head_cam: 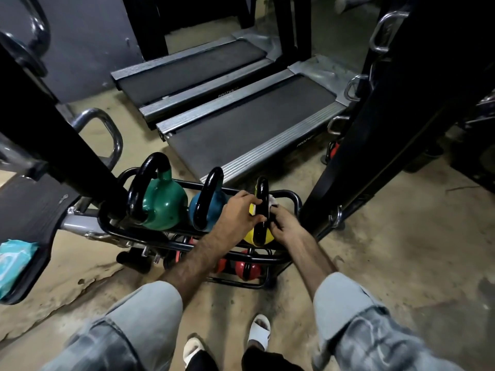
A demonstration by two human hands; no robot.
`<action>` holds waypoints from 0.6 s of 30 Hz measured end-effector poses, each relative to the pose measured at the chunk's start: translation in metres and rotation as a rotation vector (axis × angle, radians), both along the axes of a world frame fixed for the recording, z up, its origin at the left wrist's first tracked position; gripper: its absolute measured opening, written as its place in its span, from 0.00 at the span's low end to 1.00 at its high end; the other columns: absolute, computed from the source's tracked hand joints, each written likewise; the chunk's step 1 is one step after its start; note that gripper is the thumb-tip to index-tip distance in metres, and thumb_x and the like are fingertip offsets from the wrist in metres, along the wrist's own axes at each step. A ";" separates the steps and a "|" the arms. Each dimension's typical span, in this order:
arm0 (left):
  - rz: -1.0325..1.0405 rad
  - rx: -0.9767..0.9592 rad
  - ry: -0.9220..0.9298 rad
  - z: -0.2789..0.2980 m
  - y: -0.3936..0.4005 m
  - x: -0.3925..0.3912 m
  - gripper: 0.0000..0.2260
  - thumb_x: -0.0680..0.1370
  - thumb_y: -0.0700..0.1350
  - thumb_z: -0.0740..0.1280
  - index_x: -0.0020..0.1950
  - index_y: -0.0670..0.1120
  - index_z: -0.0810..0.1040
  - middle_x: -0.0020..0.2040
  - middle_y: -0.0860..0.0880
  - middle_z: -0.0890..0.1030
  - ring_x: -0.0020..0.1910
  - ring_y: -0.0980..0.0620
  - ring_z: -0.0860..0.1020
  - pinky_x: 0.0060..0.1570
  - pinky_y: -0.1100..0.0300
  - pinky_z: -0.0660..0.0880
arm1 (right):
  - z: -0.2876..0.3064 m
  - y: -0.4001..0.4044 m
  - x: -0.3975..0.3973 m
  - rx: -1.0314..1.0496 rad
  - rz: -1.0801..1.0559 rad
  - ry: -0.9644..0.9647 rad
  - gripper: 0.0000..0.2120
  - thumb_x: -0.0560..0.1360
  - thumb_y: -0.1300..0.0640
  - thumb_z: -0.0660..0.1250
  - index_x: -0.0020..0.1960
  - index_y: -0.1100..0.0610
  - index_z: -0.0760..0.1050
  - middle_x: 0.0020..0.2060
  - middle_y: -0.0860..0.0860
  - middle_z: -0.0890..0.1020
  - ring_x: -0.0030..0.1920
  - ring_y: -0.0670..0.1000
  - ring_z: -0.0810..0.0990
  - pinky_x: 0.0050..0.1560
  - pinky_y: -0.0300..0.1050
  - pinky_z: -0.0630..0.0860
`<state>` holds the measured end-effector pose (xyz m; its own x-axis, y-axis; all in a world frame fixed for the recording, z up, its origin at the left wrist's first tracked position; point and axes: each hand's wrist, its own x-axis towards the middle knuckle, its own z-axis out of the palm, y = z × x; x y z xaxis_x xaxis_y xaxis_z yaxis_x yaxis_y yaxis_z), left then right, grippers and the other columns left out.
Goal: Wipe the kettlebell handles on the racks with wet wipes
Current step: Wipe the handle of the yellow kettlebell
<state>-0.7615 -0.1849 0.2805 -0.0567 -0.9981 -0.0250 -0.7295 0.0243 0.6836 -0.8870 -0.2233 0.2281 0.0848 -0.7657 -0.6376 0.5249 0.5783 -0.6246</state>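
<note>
Three kettlebells stand on the top shelf of a black rack (294, 200): a green kettlebell (163, 207), a blue kettlebell (199, 210) and a yellow kettlebell (251, 236), each with a black handle. My left hand (238, 214) grips the yellow kettlebell's handle (262, 207) from the left side. My right hand (285, 226) presses a white wet wipe (272, 200) against the same handle from the right; only a corner of the wipe shows. Red kettlebells (247, 267) sit on the lower shelf.
A teal wet wipes pack (14, 261) lies on a black seat pad at the left edge. Black machine posts rise at the left (67, 145) and right (375, 129) of the rack. Two treadmills (241, 124) lie behind it. My sandalled feet (258, 332) stand on the concrete floor.
</note>
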 end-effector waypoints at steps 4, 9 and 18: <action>-0.037 0.002 0.021 0.001 -0.001 0.003 0.20 0.68 0.45 0.77 0.58 0.46 0.79 0.62 0.51 0.76 0.47 0.49 0.81 0.52 0.51 0.78 | -0.005 0.005 -0.006 -0.177 -0.062 0.413 0.07 0.76 0.65 0.68 0.49 0.55 0.81 0.43 0.55 0.84 0.41 0.51 0.83 0.44 0.46 0.81; -0.103 0.038 0.024 0.006 -0.006 0.004 0.24 0.68 0.43 0.78 0.63 0.47 0.77 0.66 0.50 0.75 0.38 0.51 0.82 0.50 0.52 0.79 | 0.027 -0.030 0.001 -0.350 -0.021 0.759 0.06 0.75 0.51 0.72 0.50 0.51 0.84 0.40 0.45 0.84 0.40 0.43 0.81 0.37 0.32 0.75; -0.049 0.051 0.059 0.009 -0.029 0.001 0.16 0.64 0.39 0.79 0.50 0.41 0.84 0.54 0.45 0.79 0.49 0.46 0.81 0.53 0.50 0.78 | 0.011 -0.035 -0.010 -0.364 0.063 0.844 0.06 0.73 0.54 0.72 0.44 0.42 0.84 0.38 0.40 0.84 0.44 0.45 0.84 0.50 0.45 0.82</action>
<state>-0.7607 -0.2139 0.2899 -0.1078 -0.9916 -0.0708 -0.6864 0.0228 0.7269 -0.8968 -0.2582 0.2395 -0.2504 -0.9411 -0.2273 -0.2137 0.2827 -0.9351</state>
